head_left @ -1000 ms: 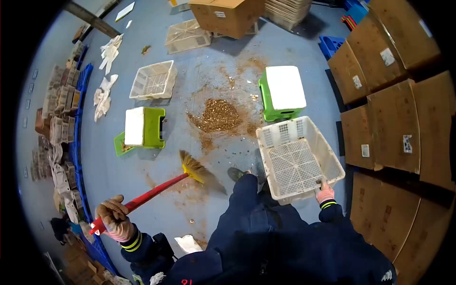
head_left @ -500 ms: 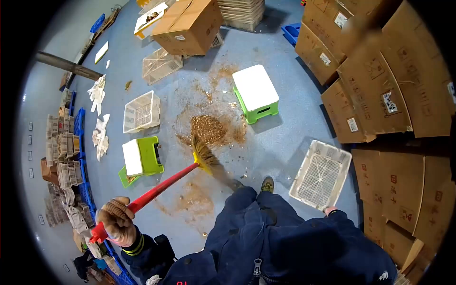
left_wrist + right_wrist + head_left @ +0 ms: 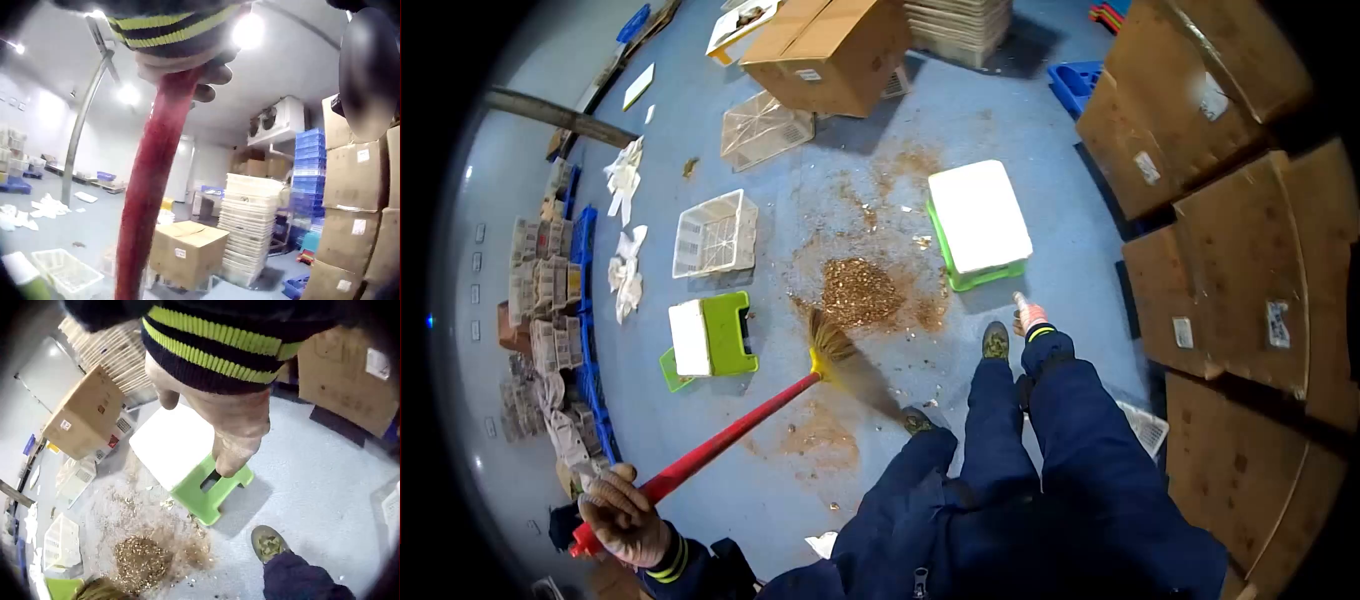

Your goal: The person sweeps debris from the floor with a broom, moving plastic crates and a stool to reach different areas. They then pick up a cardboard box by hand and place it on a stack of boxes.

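The left hand point(image 3: 625, 515) is curled round the top end of a red-handled broom point(image 3: 730, 437), whose bristles point(image 3: 845, 355) reach from the near left rim of a debris heap point(image 3: 860, 292) toward the person's left boot point(image 3: 917, 420). The right hand point(image 3: 1030, 316) looks empty, its fingers relaxed and pointing down by the near right corner of a white-topped green stool point(image 3: 980, 218); I cannot tell whether they touch it. The heap lies mid-floor, between that stool and an openwork crate point(image 3: 746, 235) nearer the left edge of the floor point(image 3: 660, 420); stacked cartons point(image 3: 1230, 250) line its right edge.

With one hand only at the handle's end, the broom could twist, I think, and a stray stroke could scatter the loose heap or catch the boot. Pulled by one corner, the stool might tip or drag through the scraps point(image 3: 922, 242) beside it.

The heap looks dry, brown and flaky, with a powdery fringe. The handle is a straight tube, the bristles a fine straw-coloured fan. The stool pairs a flat white top with slotted green plastic sides; the crate is pale lattice, the cartons flat-sided brown cardboard
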{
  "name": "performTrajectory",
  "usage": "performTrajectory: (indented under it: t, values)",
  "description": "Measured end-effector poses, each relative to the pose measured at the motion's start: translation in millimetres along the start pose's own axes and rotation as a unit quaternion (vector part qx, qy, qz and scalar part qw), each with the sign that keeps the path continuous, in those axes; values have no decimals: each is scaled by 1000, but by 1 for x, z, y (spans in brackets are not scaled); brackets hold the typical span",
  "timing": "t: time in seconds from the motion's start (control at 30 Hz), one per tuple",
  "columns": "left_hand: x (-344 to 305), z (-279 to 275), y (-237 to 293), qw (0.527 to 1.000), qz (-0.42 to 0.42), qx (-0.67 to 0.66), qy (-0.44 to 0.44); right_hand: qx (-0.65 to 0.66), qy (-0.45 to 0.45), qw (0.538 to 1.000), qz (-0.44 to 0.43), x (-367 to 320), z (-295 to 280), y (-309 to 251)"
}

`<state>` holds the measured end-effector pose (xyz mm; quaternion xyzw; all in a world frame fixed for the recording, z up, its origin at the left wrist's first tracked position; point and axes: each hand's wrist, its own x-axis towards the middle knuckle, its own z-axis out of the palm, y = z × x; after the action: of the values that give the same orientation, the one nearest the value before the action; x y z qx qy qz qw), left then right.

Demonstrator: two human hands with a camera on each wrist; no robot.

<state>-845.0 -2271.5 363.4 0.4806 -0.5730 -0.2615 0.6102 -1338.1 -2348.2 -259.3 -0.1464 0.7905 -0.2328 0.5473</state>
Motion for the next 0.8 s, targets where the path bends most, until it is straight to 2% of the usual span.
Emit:
performTrajectory:
  t: [0.03, 0.07, 0.1, 0.17, 0.2, 0.23, 0.27, 0.3, 0.33, 0.37, 0.43, 0.53, 0.57, 0.6, 0.63, 0.67, 0.7, 0.77, 0.8]
  values:
    - [-1, 2, -6, 1000, -5, -10, 23, 99, -13, 994, 36, -2, 9, -26]
    - [-1, 26, -6, 996, -29, 20, 80, 188, -110, 973, 80, 10, 14, -43]
    - [1, 34, -14, 998, -44, 1, 55, 261, -96, 947, 162, 41, 32, -45]
    - [10, 66, -28, 995, -86, -28, -29, 339, -12, 922, 186, 22, 48, -92]
    - [13, 90, -39, 997, -65, 38, -16, 398, -14, 895, 203, 34, 58, -100]
    - [10, 92, -45, 997, -78, 22, -9, 457, -11, 862, 220, 52, 66, -98]
    - [14, 109, -52, 996, -84, 43, -5, 557, -91, 790, 238, 126, 80, -50]
    - [17, 124, -58, 994, -90, 62, -2, 623, -140, 762, 110, 137, 93, -41]
    - [15, 116, -56, 993, -115, 15, 12, 605, -112, 782, 100, 127, 91, -53]
    - [14, 121, -61, 992, -109, 20, 63, 585, -85, 802, 88, 111, 88, -71]
    - [15, 141, -68, 970, -137, 89, 180, 613, -82, 784, 52, 111, 96, -72]
    - [25, 156, -77, 981, -169, 84, 51, 641, -64, 765, -21, 108, 90, -102]
    - [30, 159, -76, 984, -163, 54, 43, 648, -52, 759, -49, 104, 80, -119]
    - [35, 161, -74, 987, -157, 21, 33, 630, 6, 775, -54, 100, 63, -147]
    - [40, 164, -72, 989, -146, -14, 23, 630, 25, 771, -88, 91, 40, -175]
    - [52, 185, -79, 989, -133, -17, -64, 634, 21, 770, -66, 93, 16, -191]
    - [56, 191, -74, 991, -125, -13, -48, 636, 19, 770, -42, 97, -12, -198]
    - [65, 200, -63, 994, -112, -8, -16, 627, -11, 773, -91, 80, -62, -192]
    - [73, 204, -60, 988, -120, -50, -87, 626, -8, 774, -97, 63, -87, -182]
